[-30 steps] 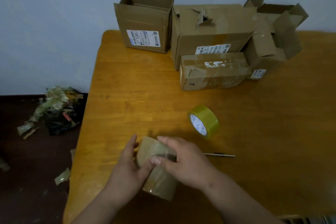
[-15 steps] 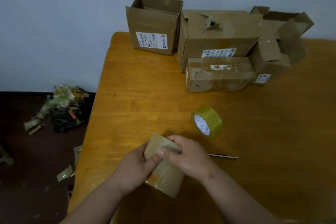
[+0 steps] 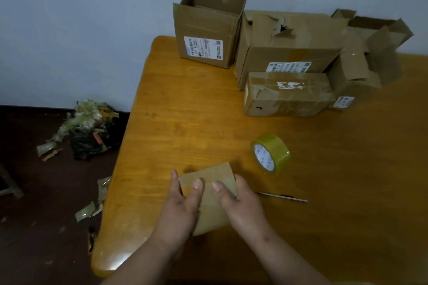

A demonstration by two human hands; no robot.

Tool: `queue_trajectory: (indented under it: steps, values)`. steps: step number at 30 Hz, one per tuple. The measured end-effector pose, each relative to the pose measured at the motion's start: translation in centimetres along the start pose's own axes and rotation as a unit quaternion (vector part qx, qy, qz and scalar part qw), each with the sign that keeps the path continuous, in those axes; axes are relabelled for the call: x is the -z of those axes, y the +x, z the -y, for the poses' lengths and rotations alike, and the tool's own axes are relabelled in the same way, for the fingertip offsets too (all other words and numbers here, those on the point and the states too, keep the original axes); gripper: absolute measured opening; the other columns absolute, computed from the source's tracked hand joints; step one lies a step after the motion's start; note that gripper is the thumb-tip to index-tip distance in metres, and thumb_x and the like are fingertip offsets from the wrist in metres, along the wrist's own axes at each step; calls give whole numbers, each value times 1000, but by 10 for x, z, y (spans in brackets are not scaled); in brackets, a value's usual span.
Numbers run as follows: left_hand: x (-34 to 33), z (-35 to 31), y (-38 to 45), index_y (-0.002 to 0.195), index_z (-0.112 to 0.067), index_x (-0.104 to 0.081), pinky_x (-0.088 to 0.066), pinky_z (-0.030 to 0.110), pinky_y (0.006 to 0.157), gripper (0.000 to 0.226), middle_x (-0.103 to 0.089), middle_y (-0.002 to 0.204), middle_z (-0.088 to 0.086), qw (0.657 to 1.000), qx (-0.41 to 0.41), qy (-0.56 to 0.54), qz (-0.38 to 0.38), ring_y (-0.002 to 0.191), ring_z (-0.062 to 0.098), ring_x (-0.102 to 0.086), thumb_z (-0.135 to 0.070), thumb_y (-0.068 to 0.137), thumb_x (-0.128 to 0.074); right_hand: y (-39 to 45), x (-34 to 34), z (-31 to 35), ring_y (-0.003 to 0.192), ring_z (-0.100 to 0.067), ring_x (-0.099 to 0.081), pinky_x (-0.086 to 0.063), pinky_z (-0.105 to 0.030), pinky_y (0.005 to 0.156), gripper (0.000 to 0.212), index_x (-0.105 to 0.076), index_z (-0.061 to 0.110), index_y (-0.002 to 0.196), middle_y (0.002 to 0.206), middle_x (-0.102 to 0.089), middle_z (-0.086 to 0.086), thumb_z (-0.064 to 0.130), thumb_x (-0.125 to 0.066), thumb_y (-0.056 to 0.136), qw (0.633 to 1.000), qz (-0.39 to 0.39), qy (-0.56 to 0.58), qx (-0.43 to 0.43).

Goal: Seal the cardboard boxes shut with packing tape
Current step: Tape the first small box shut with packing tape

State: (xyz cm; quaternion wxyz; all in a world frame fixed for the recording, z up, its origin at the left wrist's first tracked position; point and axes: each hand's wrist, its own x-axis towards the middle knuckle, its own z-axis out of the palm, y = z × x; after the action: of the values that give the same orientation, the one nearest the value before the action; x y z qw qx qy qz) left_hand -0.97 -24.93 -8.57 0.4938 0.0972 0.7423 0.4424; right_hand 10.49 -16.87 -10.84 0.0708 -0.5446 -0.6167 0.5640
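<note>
Holding a small cardboard box point(image 3: 209, 188) between both hands, I see it plain brown and glossy with tape, at the table's point(image 3: 185, 109) near edge. My left hand point(image 3: 183, 206) and right hand point(image 3: 240, 206) clasp its sides, thumbs pressed on top.

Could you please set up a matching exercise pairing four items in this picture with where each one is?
Things:
1. tape roll
2. small box
3. open-topped box
4. scrap pile

Places:
A. on the floor by the wall, left of the table
B. at the table's far edge, left end of the row of boxes
C. between the left hand and right hand
D. on its edge on the table, up and right of the hands

Pairs: 1-D, 2-C, 3-B, 4-A
</note>
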Motion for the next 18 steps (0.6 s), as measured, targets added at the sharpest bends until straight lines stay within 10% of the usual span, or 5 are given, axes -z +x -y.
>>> queue_trajectory:
  steps: [6,9,13,16,18]
  values:
    - [-2,12,3,153,-38,-23,-41,44,108,105,-46,147,-3,985,99,-134,-30,128,24,-52,-93,66,-45,-5,-1,-9,117,-7,-59,-45,-36,106,53,-55,33,135,127,-64,12,64,-43,94,990,51,118,-53]
    - [-1,6,7,136,-27,-52,-54,46,92,87,-71,115,5,975,136,-174,21,101,24,-70,-85,71,-49,0,-4,-11,111,-11,-65,-47,-41,105,67,-62,30,127,118,-70,9,74,-55,76,983,64,152,-81]
    - [4,-11,-6,122,-35,-64,-44,44,106,63,-72,112,-11,983,47,-158,78,111,14,-65,-75,85,-33,10,11,-13,113,-23,-65,-45,-48,105,54,-61,20,128,120,-70,-3,58,-55,90,940,102,286,-155]
    - [17,-23,-6,139,-44,-46,-24,44,119,53,-41,141,-30,996,-78,21,48,140,5,-34,-66,91,-47,10,11,-18,115,-29,-64,-51,-45,96,39,-60,11,127,123,-68,-13,37,-47,101,871,143,415,-222]
    - [25,-22,2,151,-45,-18,-14,47,120,77,-8,156,-30,943,-146,299,14,148,8,-9,-64,87,-56,10,0,-26,117,-24,-62,-51,-40,96,32,-55,18,129,130,-64,-8,31,-54,100,929,127,278,-208]
